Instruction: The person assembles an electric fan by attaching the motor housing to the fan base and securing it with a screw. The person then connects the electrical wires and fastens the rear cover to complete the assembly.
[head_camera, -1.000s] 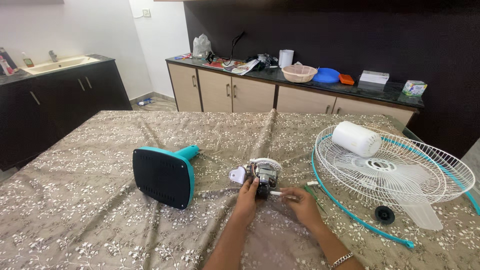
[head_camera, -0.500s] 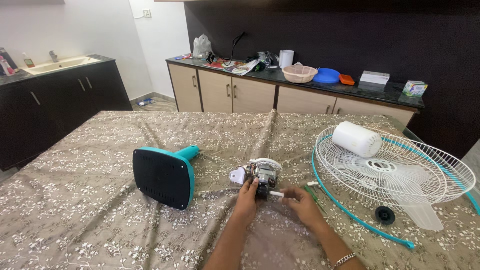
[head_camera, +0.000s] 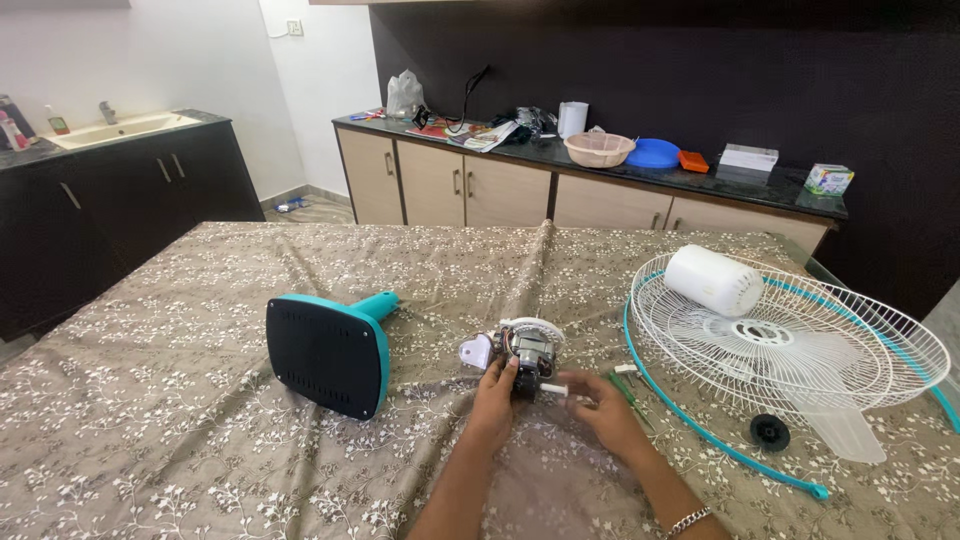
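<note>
Head view: fan motor (head_camera: 527, 352) sits on the table (head_camera: 180, 400) near centre, just ahead of both hands. Left hand (head_camera: 494, 392) is closed around the motor's near side at its 7 o'clock, thumb up against the body — looks like it's bracing the unit so it can't roll or twist. Right hand (head_camera: 603, 400) comes in from the motor's 4 o'clock, fingertips pinched on a small white piece (head_camera: 553, 388) at the motor's near edge; too small to tell whether it's a shaft, a sleeve or a plug. That grip is a fine pinch, nearly shut, not a full fist.

A white knob-like part (head_camera: 476, 352) hangs off the motor at 9 o'clock, touching it.

Around it:
- Teal-edged fan base (head_camera: 328, 352) lies tipped on its side at 9 o'clock, well apart from the motor, neck pointing away.
- Green-handled screwdriver (head_camera: 625, 386) lies just beside the right hand at 3 o'clock — parked within reach.
- White wire fan guard (head_camera: 800, 340) lies flat at 3 o'clock, with the clear blade (head_camera: 840, 425) under it and a white motor cover (head_camera: 714, 278) resting on its far rim, so the loose parts are kept together.
- Black cap (head_camera: 769, 430) sits on the guard's near side.
</note>
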